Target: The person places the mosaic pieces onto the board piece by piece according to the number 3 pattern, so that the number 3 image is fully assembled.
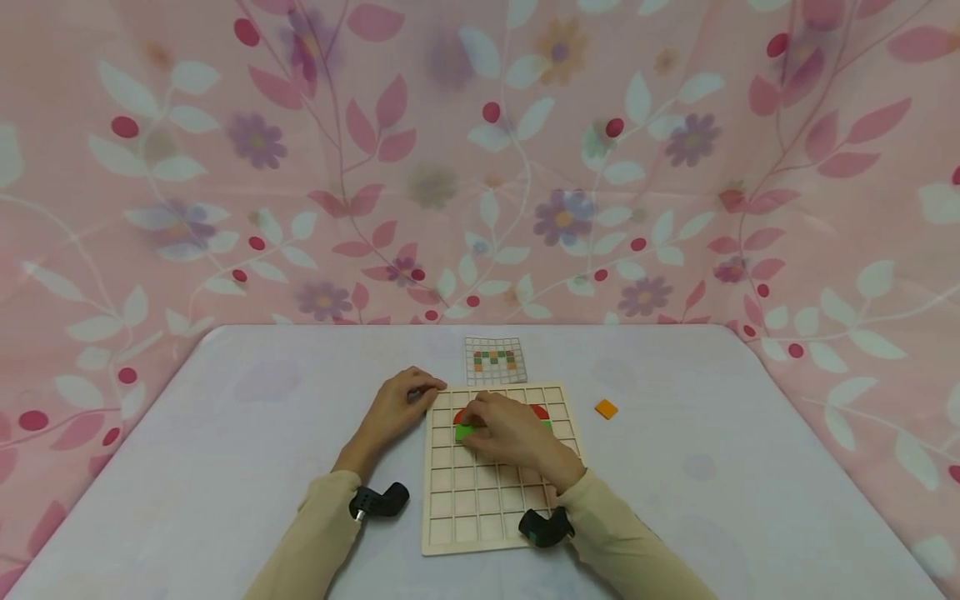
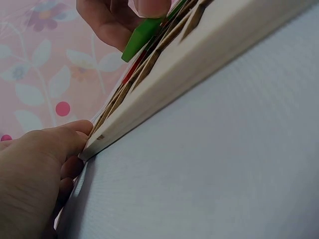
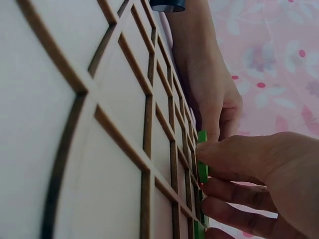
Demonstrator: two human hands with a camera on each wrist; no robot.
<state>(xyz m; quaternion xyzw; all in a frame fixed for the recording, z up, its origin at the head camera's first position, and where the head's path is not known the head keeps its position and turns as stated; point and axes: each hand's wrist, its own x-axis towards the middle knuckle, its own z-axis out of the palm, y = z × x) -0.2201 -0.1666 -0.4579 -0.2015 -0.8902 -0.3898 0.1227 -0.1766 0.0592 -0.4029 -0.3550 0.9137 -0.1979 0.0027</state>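
Observation:
A square wooden grid board (image 1: 425, 508) lies on the table before me. My left hand (image 1: 395, 407) is at its upper left corner; in the left wrist view, the fingers bend around that corner. Over the board's upper left cells, my right hand (image 1: 513, 431) pinches a green square tile (image 3: 202, 162) between thumb and fingers. That green tile tilts against the board surface in the left wrist view. Rounded red tiles (image 1: 540, 412) sit in the upper row, with green (image 1: 547, 426) below at the right. My right hand hides the cells between.
A pattern card (image 1: 496, 375) with a small coloured grid lies just beyond the board. One orange square tile (image 1: 606, 409) rests on the white tablecloth (image 1: 712, 500) to the right. A pink floral curtain (image 1: 450, 167) hangs behind the table.

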